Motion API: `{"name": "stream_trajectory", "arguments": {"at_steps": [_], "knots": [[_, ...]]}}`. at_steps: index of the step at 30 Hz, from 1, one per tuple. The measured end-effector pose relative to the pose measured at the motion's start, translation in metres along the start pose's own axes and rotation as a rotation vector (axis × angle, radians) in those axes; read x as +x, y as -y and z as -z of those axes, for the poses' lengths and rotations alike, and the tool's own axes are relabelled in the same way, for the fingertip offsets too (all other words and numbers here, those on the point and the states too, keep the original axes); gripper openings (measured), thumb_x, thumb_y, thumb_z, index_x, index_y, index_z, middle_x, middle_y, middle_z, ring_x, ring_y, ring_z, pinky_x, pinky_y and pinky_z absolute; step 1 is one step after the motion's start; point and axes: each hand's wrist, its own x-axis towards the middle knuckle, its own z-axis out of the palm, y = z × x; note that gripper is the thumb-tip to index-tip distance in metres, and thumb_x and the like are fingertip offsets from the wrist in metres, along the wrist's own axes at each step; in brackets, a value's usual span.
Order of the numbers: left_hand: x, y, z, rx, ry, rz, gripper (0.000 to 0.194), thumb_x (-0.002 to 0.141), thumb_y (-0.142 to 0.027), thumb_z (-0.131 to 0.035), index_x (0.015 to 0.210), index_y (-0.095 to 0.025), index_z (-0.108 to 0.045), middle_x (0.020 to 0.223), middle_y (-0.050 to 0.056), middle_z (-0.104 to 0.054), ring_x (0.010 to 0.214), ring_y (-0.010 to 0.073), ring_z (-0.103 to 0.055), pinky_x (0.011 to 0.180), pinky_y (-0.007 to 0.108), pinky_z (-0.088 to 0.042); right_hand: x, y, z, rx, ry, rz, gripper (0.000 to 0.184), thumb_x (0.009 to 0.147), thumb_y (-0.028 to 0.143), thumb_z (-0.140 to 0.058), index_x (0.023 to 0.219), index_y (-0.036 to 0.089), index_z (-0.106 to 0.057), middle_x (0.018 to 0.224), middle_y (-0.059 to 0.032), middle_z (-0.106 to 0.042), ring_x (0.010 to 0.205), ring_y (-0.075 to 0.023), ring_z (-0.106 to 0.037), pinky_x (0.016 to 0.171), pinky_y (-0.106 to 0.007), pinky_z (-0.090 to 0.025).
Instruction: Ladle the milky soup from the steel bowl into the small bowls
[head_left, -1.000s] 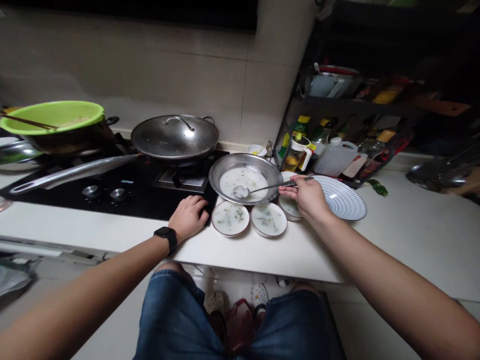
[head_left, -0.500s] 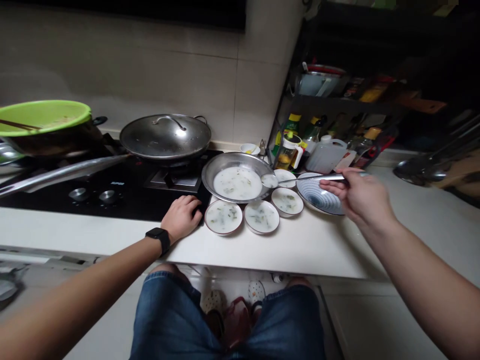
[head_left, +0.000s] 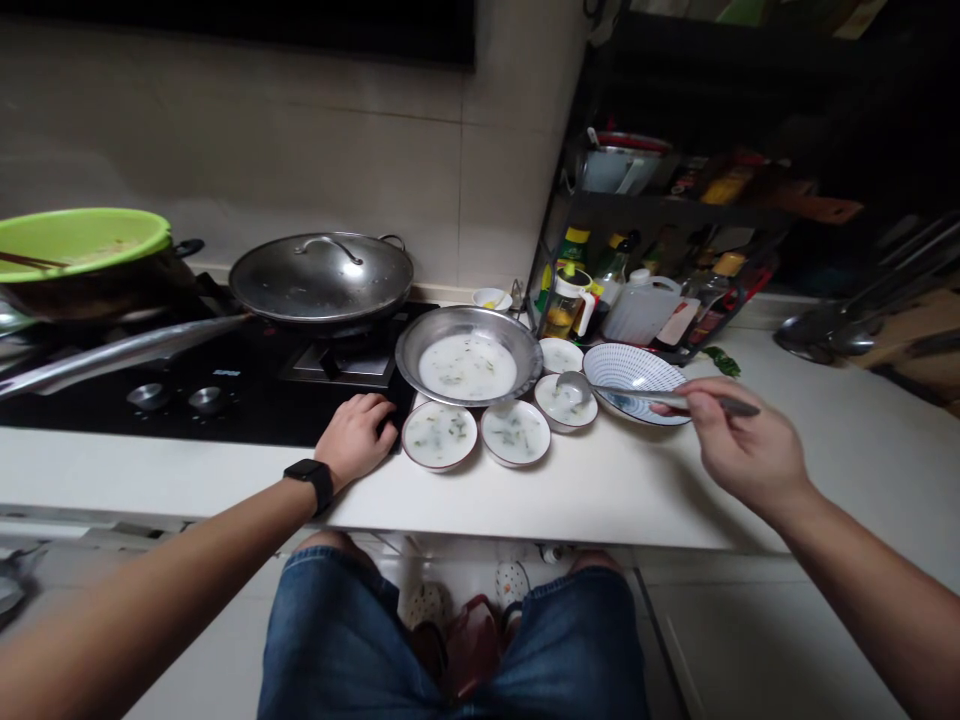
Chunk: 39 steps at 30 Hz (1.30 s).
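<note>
My right hand grips a metal ladle by its handle. The ladle's head is tilted over a small bowl of white soup with green bits, at its back rim. Two more small bowls, the left one and the middle one, hold the same soup at the front. Another small bowl with soup stands behind. The large steel basin left of it contains more of this soup. My left hand, with a black watch, lies on the counter by the stove's corner, fingers loosely bent and holding nothing.
A patterned blue-and-white bowl stands under the ladle handle. On the stove sit a lidded wok and a pot with a green basin. Bottles and an oil jug crowd the rack at the back right.
The ladle has moved from the steel basin's right rim to over the small right bowl, my right hand shifting right and down. My left hand stays on the counter.
</note>
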Motion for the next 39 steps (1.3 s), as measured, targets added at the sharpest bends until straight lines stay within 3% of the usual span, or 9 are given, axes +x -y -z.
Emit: {"name": "stream_trajectory", "arguments": {"at_steps": [2, 4, 8, 12, 17, 21, 26, 30, 39], "knots": [[0.0, -0.001, 0.0, 0.007, -0.001, -0.001, 0.034, 0.096, -0.03, -0.048, 0.113, -0.02, -0.076, 0.118, 0.013, -0.072, 0.108, 0.0307, -0.063, 0.1, 0.048, -0.051, -0.004, 0.006, 0.005, -0.121, 0.125, 0.276, 0.008, 0.095, 0.034, -0.068, 0.101, 0.031, -0.074, 0.095, -0.0058, -0.079, 0.086, -0.026, -0.078, 0.081, -0.041, -0.067], [0.0, -0.001, 0.001, 0.009, -0.001, -0.003, 0.034, 0.096, -0.031, -0.049, 0.113, -0.02, -0.076, 0.118, 0.013, -0.072, 0.107, 0.0306, -0.063, 0.099, 0.048, -0.052, -0.003, 0.013, 0.005, -0.158, 0.202, 0.435, 0.017, 0.095, 0.025, -0.066, 0.108, 0.032, -0.073, 0.099, -0.0064, -0.08, 0.088, -0.0251, -0.078, 0.078, -0.039, -0.065], [0.0, -0.001, 0.0, 0.009, 0.001, 0.001, 0.033, 0.096, -0.03, -0.049, 0.113, -0.019, -0.076, 0.118, 0.013, -0.073, 0.107, 0.0308, -0.063, 0.099, 0.048, -0.051, 0.009, 0.026, -0.016, -0.17, 0.142, 0.473, 0.019, 0.098, 0.023, -0.061, 0.11, 0.031, -0.072, 0.102, -0.0087, -0.08, 0.092, -0.0261, -0.078, 0.083, -0.041, -0.064], [-0.001, -0.001, 0.0, -0.003, -0.001, 0.008, 0.033, 0.095, -0.029, -0.05, 0.113, -0.019, -0.076, 0.118, 0.012, -0.073, 0.108, 0.0305, -0.063, 0.098, 0.047, -0.051, 0.032, 0.025, -0.065, -0.098, -0.065, 0.329, 0.016, 0.104, 0.029, -0.054, 0.102, 0.025, -0.07, 0.094, -0.0099, -0.077, 0.09, -0.0264, -0.077, 0.083, -0.044, -0.063], [-0.001, -0.002, 0.0, -0.021, -0.006, 0.008, 0.033, 0.094, -0.028, -0.051, 0.113, -0.019, -0.077, 0.118, 0.013, -0.073, 0.107, 0.0311, -0.063, 0.098, 0.049, -0.052, 0.049, 0.009, -0.128, 0.221, 0.025, -0.069, 0.026, 0.103, 0.047, -0.055, 0.104, 0.024, -0.066, 0.096, -0.0083, -0.077, 0.074, -0.0241, -0.079, 0.069, -0.039, -0.065], [0.0, -0.003, 0.0, -0.029, -0.013, 0.008, 0.033, 0.095, -0.028, -0.051, 0.112, -0.018, -0.077, 0.117, 0.013, -0.072, 0.107, 0.0313, -0.063, 0.097, 0.05, -0.052, 0.051, 0.005, -0.152, 0.356, 0.058, -0.263, 0.027, 0.098, 0.052, -0.061, 0.1, 0.025, -0.064, 0.09, -0.0067, -0.077, 0.074, -0.0256, -0.08, 0.068, -0.04, -0.066], [-0.001, -0.003, 0.0, -0.025, -0.012, 0.01, 0.032, 0.095, -0.028, -0.051, 0.112, -0.018, -0.076, 0.117, 0.013, -0.072, 0.107, 0.0308, -0.063, 0.098, 0.049, -0.051, 0.059, 0.007, -0.16, 0.538, -0.056, -0.632, 0.01, 0.096, 0.033, -0.063, 0.09, 0.026, -0.059, 0.068, -0.0003, -0.069, 0.062, -0.0238, -0.077, 0.061, -0.038, -0.068], [-0.001, -0.003, 0.0, -0.026, -0.014, 0.012, 0.032, 0.095, -0.028, -0.051, 0.112, -0.019, -0.076, 0.117, 0.012, -0.072, 0.108, 0.0309, -0.063, 0.098, 0.049, -0.051, 0.067, 0.012, -0.157, 0.68, -0.123, -0.845, 0.01, 0.093, 0.018, -0.06, 0.086, 0.024, -0.057, 0.066, 0.0, -0.066, 0.059, -0.0209, -0.077, 0.059, -0.033, -0.069], [-0.001, -0.001, 0.0, -0.011, -0.012, -0.002, 0.032, 0.095, -0.028, -0.051, 0.112, -0.017, -0.076, 0.118, 0.013, -0.073, 0.107, 0.0311, -0.063, 0.097, 0.049, -0.052, 0.088, 0.018, -0.11, 0.708, -0.243, -0.858, 0.011, 0.096, 0.01, -0.054, 0.09, 0.019, -0.055, 0.07, 0.0015, -0.062, 0.056, -0.0173, -0.075, 0.057, -0.03, -0.067]]}}
